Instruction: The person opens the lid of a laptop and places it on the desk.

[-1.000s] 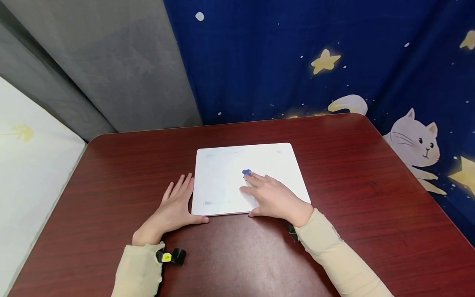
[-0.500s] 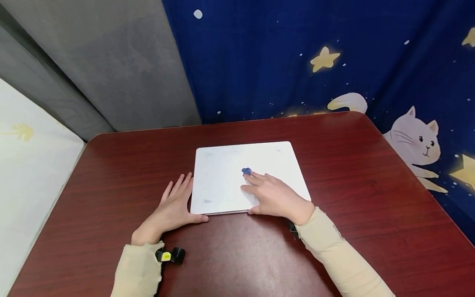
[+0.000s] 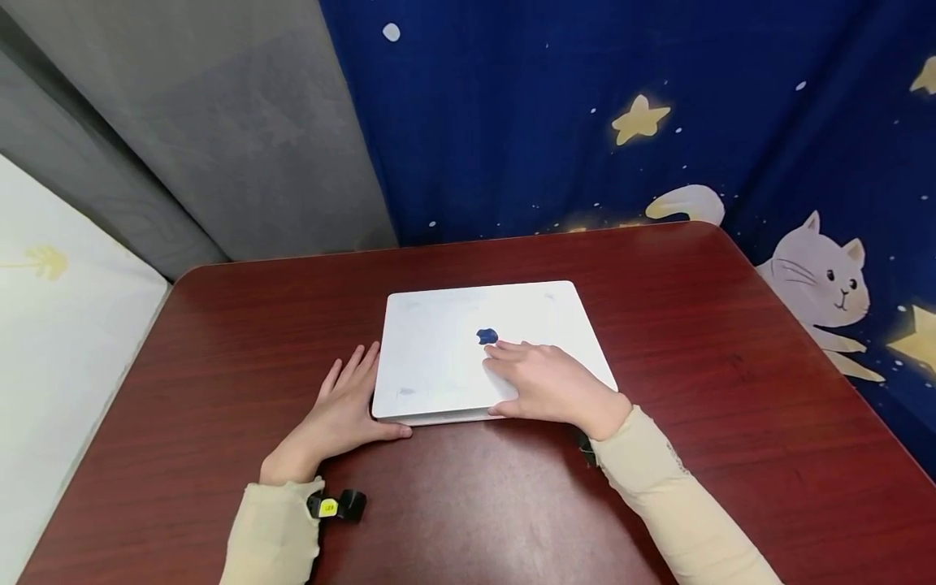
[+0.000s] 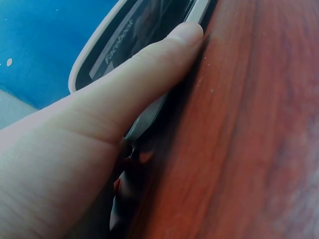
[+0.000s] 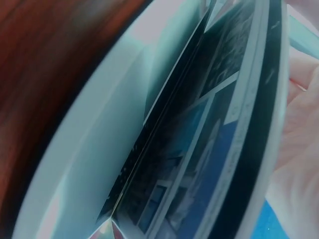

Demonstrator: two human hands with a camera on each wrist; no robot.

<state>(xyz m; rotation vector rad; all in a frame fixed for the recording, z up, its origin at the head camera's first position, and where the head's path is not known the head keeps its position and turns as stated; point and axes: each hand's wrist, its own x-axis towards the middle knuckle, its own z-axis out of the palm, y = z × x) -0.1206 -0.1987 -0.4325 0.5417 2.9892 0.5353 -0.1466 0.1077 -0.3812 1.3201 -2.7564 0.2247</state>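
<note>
A silver laptop [image 3: 439, 349] with a dark blue logo lies on the wooden table, its lid raised a little at the front edge. Over the lid's front right part, my right hand [image 3: 552, 386] has its fingers on top and its thumb at the front edge, gripping the lid. The right wrist view shows the lit screen [image 5: 194, 149] tilted over the base [image 5: 94, 129], the hand behind the lid. My left hand [image 3: 340, 410] is spread at the front left corner, fingers straight along the side. Its thumb [image 4: 149, 69] touches the base's front edge in the left wrist view.
The reddish-brown table [image 3: 731, 390] reaches out on all sides of the laptop. Behind it hang a grey curtain [image 3: 219, 122] and a blue curtain [image 3: 512, 106] with stars and a cat. A white panel [image 3: 66, 341] stands on the left.
The lid's front edge has risen slightly from the base, leaving a thin gap. My right hand has shifted a little to the right, uncovering more of the logo. The left hand has stayed put.
</note>
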